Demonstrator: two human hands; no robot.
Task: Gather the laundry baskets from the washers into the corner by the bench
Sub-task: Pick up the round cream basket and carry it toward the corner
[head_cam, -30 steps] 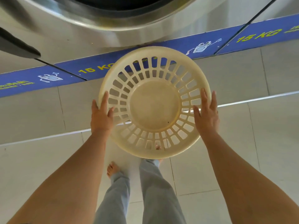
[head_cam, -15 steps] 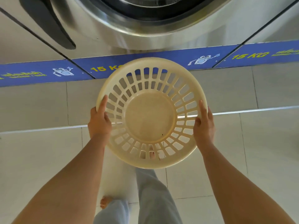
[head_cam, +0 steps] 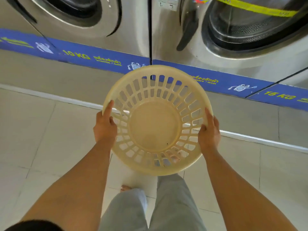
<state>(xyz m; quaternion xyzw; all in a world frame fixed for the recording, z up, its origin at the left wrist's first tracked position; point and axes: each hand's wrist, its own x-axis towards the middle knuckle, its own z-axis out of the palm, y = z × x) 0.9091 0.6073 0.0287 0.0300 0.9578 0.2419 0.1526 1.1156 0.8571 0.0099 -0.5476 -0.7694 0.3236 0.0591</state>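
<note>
**Inspector:** State the position of the basket [head_cam: 155, 127].

**Assistant:** It hangs in the air between the two hands, clear of the floor [head_cam: 41, 139], mouth turned up towards the camera and empty. It is round, so it has no long axis to line up.

**Inspector:** The hands?

**Assistant:** The left hand [head_cam: 105, 126] is closed on the rim at its own inner side, forefinger laid along the edge, thumb inside the slatted wall. The right hand [head_cam: 209, 132] grips the opposite rim in the same way. Neither is nearer; the basket sits evenly between them.

**Inspector:** Count.

**Assistant:** One basket, two hands on it. Two washers ahead of the hands: the left washer [head_cam: 80, 19] beyond the left hand, the right washer [head_cam: 246, 25] beyond the right hand. A blue strip [head_cam: 93, 59] runs along their base. No other basket is in view.

**Inspector:** The corner and the bench?

**Assistant:** Neither is visible. My judgement is that this is the carry stage for this basket, and that the coming move depends on turning away from the washers, both grips kept level.
</note>
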